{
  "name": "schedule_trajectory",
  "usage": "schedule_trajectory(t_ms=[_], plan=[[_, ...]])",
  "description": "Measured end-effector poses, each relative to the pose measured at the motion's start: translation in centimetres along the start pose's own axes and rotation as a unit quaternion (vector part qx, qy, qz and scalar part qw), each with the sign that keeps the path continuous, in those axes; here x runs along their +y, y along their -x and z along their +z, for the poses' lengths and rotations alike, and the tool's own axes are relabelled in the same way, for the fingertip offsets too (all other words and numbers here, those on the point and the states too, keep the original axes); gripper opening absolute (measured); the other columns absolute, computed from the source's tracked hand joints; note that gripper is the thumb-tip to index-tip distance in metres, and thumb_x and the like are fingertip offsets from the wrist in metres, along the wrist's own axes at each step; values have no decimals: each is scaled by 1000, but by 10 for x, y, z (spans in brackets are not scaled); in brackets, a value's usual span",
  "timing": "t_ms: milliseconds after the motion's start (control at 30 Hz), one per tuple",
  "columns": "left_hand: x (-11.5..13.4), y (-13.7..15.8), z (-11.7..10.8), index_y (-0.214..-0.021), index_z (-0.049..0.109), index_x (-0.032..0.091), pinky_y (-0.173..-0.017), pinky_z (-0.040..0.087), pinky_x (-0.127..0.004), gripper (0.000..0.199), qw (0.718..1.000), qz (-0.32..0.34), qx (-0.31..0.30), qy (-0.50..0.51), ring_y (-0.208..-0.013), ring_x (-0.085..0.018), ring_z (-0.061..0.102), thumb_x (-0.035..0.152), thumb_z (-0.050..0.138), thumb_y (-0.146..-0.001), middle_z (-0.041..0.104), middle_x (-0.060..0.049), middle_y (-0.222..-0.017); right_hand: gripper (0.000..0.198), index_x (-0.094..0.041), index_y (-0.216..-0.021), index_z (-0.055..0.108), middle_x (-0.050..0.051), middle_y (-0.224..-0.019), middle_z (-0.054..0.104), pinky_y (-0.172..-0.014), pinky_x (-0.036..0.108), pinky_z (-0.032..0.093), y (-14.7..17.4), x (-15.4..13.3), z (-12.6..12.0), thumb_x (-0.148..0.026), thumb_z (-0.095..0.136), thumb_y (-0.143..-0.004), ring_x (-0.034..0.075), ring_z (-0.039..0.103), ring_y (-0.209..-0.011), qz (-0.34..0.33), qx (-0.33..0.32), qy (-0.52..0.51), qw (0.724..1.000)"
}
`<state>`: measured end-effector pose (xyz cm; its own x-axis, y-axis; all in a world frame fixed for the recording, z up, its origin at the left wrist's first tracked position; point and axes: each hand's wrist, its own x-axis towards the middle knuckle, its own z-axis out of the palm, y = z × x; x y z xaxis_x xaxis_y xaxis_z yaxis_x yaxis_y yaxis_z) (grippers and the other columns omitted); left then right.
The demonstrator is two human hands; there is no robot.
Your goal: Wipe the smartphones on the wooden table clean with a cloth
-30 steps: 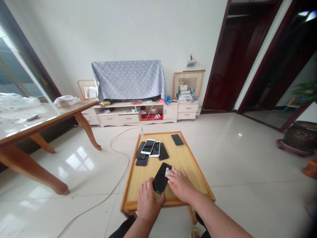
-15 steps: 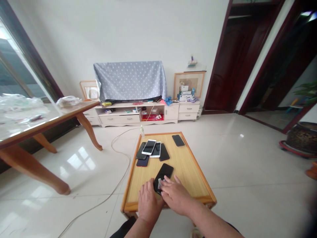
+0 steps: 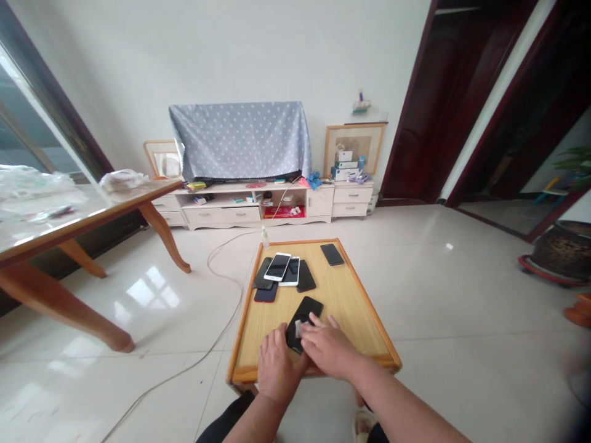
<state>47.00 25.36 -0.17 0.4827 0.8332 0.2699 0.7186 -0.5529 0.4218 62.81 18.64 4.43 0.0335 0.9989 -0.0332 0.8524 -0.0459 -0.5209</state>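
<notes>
A black smartphone (image 3: 310,307) lies face up near the front edge of a small wooden table (image 3: 355,311). My left hand (image 3: 277,364) grips its lower left side, with the thumb along the near end. Under the fingertips of my right hand (image 3: 327,344), a small white wipe (image 3: 298,327) is pressed on the phone's screen. Part of the wipe is hidden by those fingers. Beyond the hands is a loose cluster of phones: a white phone (image 3: 277,267) on top, another white phone (image 3: 292,274), a black phone (image 3: 306,278) and a dark blue phone (image 3: 266,293).
A separate dark phone (image 3: 332,255) lies at the table's far right corner. A small clear bottle (image 3: 265,239) is at the far left corner. A cable (image 3: 226,332) runs over the tiled floor, and a larger table (image 3: 152,194) stands at left.
The view has tilted slightly, so the table appears a little higher. My right hand and the wipe have shifted very little on the phone; my left hand keeps its grip.
</notes>
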Motion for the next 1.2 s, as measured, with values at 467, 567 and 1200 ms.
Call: schedule_trajectory(t_ms=[467, 567, 1200], plan=[[6, 0, -5, -128, 46, 18, -94, 41, -39, 60, 1000, -3, 13, 5, -110, -27, 55, 34, 66, -74, 62, -9, -115, 43, -31, -133, 59, 1, -149, 48, -113, 66, 6, -10, 13, -4, -35, 32, -100, 31, 26, -146, 82, 31, 22, 996], [4, 0, -4, -128, 47, 18, -93, 42, -38, 59, 1000, 3, 19, 2, -109, -26, 56, 33, 65, -74, 62, -9, -114, 43, -31, -133, 59, 1, -149, 48, -115, 63, 7, -11, 10, 0, -34, 33, -100, 29, 27, -145, 40, 17, 14, 999], [6, 0, -4, -127, 47, 19, -95, 41, -39, 59, 1000, -5, 17, 8, -110, -26, 55, 32, 66, -73, 62, -8, -114, 44, -32, -139, 52, 1, -154, 41, -115, 61, 4, -48, 16, 9, -32, 33, -100, 26, 23, -147, 112, 65, 41, 991]])
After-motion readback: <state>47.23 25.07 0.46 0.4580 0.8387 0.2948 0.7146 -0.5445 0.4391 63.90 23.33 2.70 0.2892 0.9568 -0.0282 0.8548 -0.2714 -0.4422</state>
